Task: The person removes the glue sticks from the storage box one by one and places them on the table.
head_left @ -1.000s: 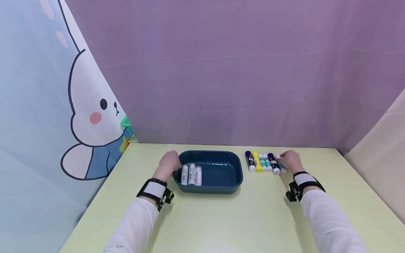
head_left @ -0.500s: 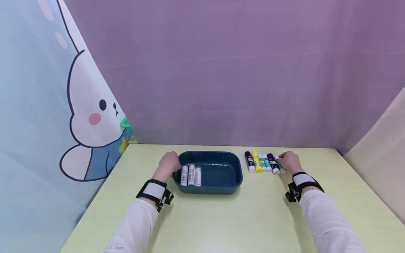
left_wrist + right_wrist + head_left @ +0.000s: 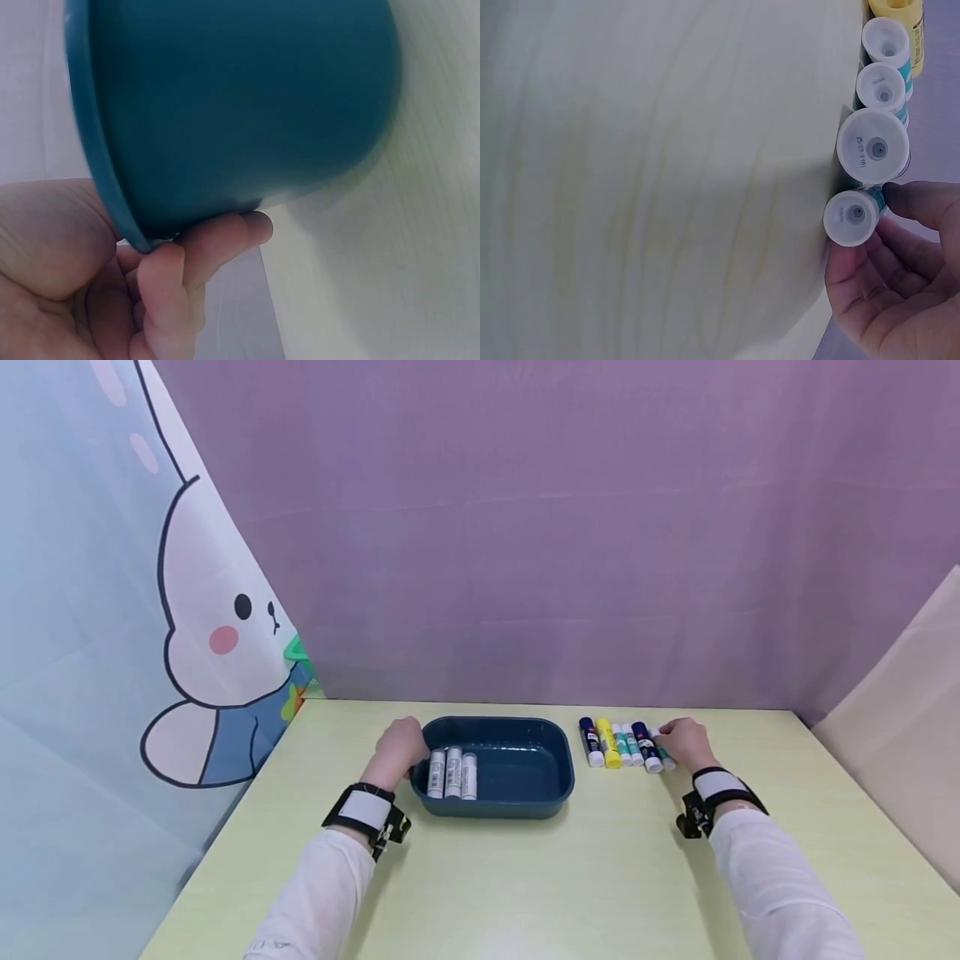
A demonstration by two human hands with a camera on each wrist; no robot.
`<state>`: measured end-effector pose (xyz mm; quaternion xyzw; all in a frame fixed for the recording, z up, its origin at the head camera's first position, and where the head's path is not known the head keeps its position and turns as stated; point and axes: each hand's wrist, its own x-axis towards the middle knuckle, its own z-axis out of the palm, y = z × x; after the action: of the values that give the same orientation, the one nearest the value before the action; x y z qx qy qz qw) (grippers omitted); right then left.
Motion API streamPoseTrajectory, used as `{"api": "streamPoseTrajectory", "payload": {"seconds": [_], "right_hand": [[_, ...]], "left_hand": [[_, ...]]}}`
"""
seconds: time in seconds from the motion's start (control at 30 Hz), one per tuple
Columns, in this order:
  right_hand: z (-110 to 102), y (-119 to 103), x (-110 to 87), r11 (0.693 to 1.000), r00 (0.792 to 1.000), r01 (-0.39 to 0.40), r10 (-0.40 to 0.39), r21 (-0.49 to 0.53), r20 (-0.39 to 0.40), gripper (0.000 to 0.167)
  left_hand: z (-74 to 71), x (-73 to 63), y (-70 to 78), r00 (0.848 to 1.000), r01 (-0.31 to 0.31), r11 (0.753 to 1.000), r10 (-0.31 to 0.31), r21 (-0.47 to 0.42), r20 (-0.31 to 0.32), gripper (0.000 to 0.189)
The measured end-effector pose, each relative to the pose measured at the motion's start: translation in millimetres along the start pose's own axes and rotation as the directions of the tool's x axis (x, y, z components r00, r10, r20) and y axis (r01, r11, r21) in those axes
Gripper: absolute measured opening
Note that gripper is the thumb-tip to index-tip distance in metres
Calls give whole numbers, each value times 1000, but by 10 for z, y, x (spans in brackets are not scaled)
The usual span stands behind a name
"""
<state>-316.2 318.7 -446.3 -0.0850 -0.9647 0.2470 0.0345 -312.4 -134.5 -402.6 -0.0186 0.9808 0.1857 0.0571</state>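
Note:
My left hand (image 3: 401, 745) grips the left rim of a dark blue plastic tray (image 3: 498, 809). In the left wrist view the thumb is on the inner side of the tray wall and the fingers (image 3: 217, 240) curl at its outside. Three white glue sticks (image 3: 453, 772) lie side by side at the tray's left end. On the table my right hand (image 3: 687, 743) pinches a white and teal glue stick (image 3: 851, 219), the rightmost of a row. The thumb and fingers hold its sides, with its white base facing the right wrist camera.
To the left of the pinched stick lie a navy glue stick (image 3: 647, 747), two teal and white ones (image 3: 627, 746), a yellow one (image 3: 608, 743) and another navy one (image 3: 591, 742). A purple curtain (image 3: 525, 568) hangs behind the pale wooden table (image 3: 540, 885).
The view shifts very slightly. Both hands stay where they were, one on the tray and one on the glue stick.

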Motion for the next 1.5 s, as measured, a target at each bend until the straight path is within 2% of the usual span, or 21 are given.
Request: {"api": "streamPoseTrajectory", "payload": {"seconds": [0.2,0.33,0.43,0.57,0.67,0.77,0.87,0.97,1.13,1.3,1.5], "right_hand": [[-26,-1,18,1000,999,3,-3,-20,32,35],[-86,-44,34,999,995,-1,7,-54,101,39],[-146,-108,37,998,981,-38,45,-40,190,47],[-253,-202,19,995,949,-92,96,-27,302,56],[-360,-272,1,995,931,-85,98,-52,352,62],[-469,-344,-8,997,929,-43,66,-71,364,68],[-563,-456,-16,997,949,23,0,-69,317,73],[-645,-607,-45,998,966,56,-45,-39,255,78],[-760,-895,-96,993,981,115,-112,-11,157,84],[-833,-1255,-201,984,983,178,-178,-3,42,85],[-830,-1657,-387,967,969,242,-244,-74,-23,86]], "left_hand": [[-13,-7,10,1000,12,1000,-12,-1,8,22],[-20,-7,14,1000,14,1000,-14,4,8,23],[-22,-10,18,1000,11,1000,-11,6,4,23],[-20,-16,23,1000,3,1000,-3,2,-2,22],[-21,-20,27,1000,2,1000,-2,1,-4,22],[-25,-23,30,1000,5,1000,-5,-1,-4,24],[-27,-21,30,1000,8,1000,-8,0,-1,25],[-25,-16,23,1000,8,1000,-8,3,5,24],[-16,-11,13,1000,8,1000,-8,2,7,22],[-9,-9,6,1000,12,1000,-12,1,7,21],[-14,-5,3,1000,8,1000,-8,-2,2,22]]}}
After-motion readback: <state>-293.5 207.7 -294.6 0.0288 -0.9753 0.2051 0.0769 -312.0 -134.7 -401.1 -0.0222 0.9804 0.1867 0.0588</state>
